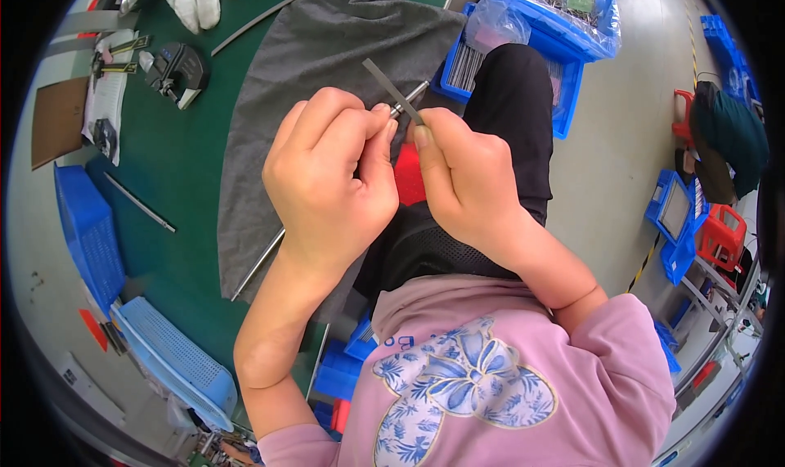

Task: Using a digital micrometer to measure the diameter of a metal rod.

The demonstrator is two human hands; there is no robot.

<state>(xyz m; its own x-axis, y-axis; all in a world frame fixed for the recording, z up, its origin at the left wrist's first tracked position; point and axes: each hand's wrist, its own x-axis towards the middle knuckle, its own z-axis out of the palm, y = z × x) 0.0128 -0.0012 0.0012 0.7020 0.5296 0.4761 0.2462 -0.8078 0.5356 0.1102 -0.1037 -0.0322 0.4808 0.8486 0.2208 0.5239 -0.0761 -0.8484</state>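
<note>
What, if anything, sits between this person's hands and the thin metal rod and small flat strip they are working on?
Nothing visible. The left hand already pinches the thin metal rod at its upper end, and the right hand grips the flat grey strip right beside it, above the grey cloth.

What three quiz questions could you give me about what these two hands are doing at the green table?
1. True or false: the left hand and the right hand meet on one thin silver metal rod.
2. What lies spread on the green table mat under the hands? A) crumpled grey cloth B) newspaper C) wooden board
3. Fill in: the flat dark grey metal strip is pinched in the ____ hand's grip.

Key: 1 true; 2 A; 3 right.
</note>
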